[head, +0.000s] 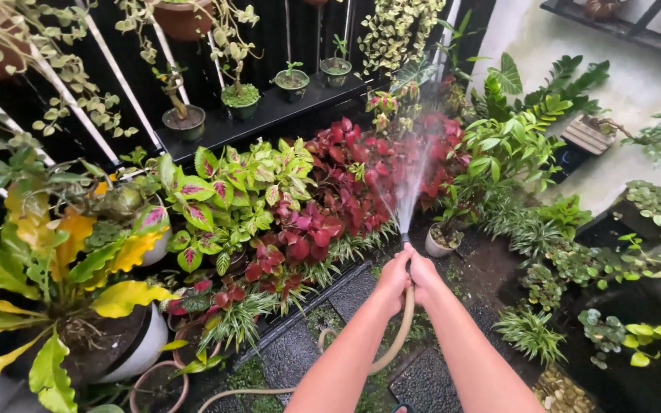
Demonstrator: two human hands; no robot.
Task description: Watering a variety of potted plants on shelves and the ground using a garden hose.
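Here the garden hose (396, 336) is running: both hands are clamped together round its end, the left hand (392, 281) and right hand (424, 277) pressed side by side, pinching the nozzle so that a fan of water spray (415, 168) shoots up and forward. The hose is a tan, rubbery tube, curving down between the forearms to the ground. The spray reaches the red-leaved plants (346, 183) — glossy and broad — so that bed looks to be in hand; the dark paving (491, 268) by them looks wet. The pink-veined green foliage (227, 191) and the yellow-leaved plant in its white pot (135, 348) lie outside the spray. Small round pots (185, 122) stand on a black shelf (284, 111) behind.
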